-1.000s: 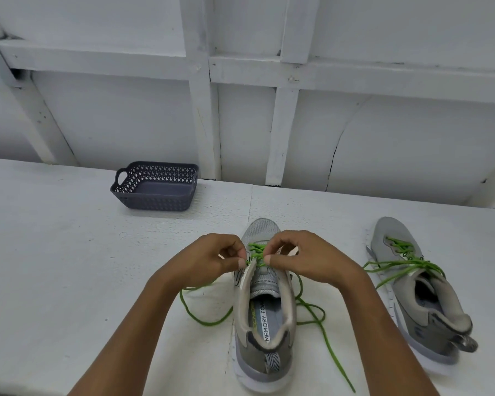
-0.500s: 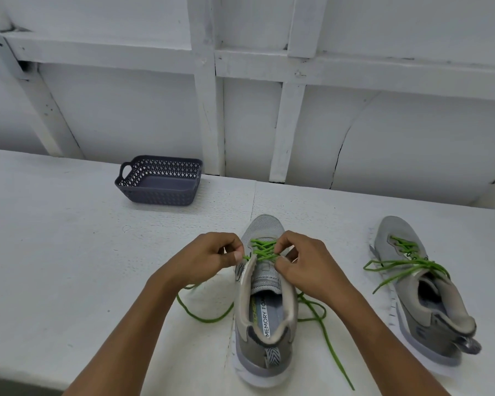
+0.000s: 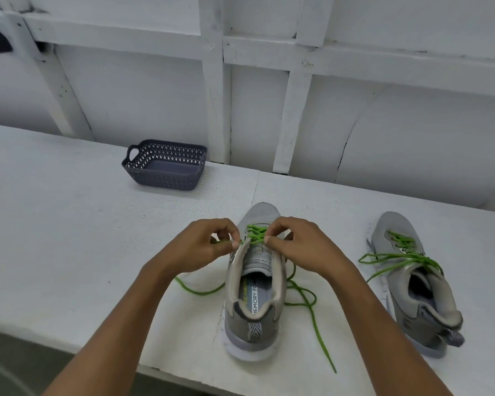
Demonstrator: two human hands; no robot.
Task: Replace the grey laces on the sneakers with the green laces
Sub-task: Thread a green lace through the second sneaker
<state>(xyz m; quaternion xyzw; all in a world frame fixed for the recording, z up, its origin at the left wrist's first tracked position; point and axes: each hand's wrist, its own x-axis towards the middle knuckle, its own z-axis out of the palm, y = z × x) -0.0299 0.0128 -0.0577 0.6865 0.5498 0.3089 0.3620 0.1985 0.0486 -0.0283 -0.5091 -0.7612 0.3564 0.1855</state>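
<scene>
Thumb-and-fingertip pinch of left hand and right hand on the green lace at the upper crossings of the sneaker, heel toward the front edge of the tabletop, with loose ends trailing on both sides. For a clean pass: draw both sides with equal tension, keep the lace flat through the eyelets, and steady the sneaker against sliding. Toward the right edge, second sneaker, green-laced with ends untied; near the back edge, basket; no grey laces in view.

White table, white panelled wall behind, grey floor below.
</scene>
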